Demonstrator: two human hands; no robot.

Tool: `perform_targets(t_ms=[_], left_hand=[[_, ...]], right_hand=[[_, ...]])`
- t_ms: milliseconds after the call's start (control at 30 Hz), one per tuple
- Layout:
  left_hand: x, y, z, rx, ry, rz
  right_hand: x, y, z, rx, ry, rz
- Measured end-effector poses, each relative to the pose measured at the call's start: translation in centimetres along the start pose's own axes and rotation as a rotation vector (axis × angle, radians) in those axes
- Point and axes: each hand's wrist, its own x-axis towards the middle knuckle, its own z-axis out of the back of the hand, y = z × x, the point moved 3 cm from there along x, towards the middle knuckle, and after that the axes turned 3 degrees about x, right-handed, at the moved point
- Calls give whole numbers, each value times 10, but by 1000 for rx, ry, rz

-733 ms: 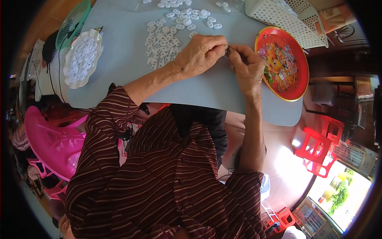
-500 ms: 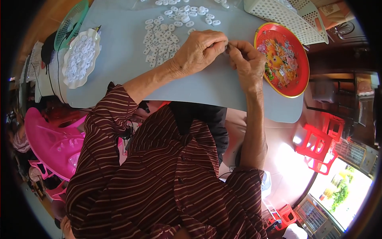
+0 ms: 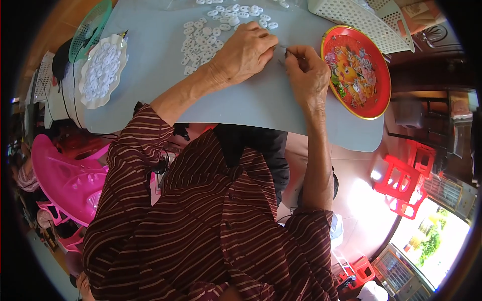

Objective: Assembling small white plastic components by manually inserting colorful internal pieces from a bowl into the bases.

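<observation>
My left hand (image 3: 246, 54) is above the grey table, its fingers curled in beside the spread of small white oval plastic pieces with holes (image 3: 201, 49). What it holds, if anything, is hidden by the fingers. To its right, my right hand (image 3: 308, 75) pinches a tiny dark piece (image 3: 287, 52) between thumb and forefinger. A few thin dark bits (image 3: 281, 61) lie on the tabletop in the gap between the hands. More white oval pieces (image 3: 233, 20) lie scattered beyond my left hand.
A red gold-rimmed tray (image 3: 386, 95) with small metallic-looking bits stands right of my right hand. Behind it is a white perforated basket (image 3: 346, 20). At left are a wavy-rimmed white dish (image 3: 123, 55) heaped with white pieces and a green basket (image 3: 75, 45). The table (image 3: 241, 108) ends near my body.
My hands were together over the table and have drawn apart. The left one has moved left and farther away. The right keeps its pinch, and thin dark bits now show between them.
</observation>
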Motion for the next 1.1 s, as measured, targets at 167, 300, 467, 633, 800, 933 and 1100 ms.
perform_targets(t_ms=[167,300,467,633,800,933,1100], left_hand=[[4,6,12,-63,33,57],[7,14,43,-250,-109,182],[-22,25,70,-623,-22,428],[-52,16,86,-739,2,529],[-75,12,88,-815,-96,658],[-78,4,79,-851,-152,626],[-72,6,86,-823,-160,606]], right_hand=[[1,-1,1,49,16,-81],[-1,0,4,45,54,-54],[-19,12,7,34,155,2],[-38,35,-4,-167,361,191],[-33,45,-28,-196,435,322],[16,49,-44,-283,348,464],[54,36,-60,-384,474,526]])
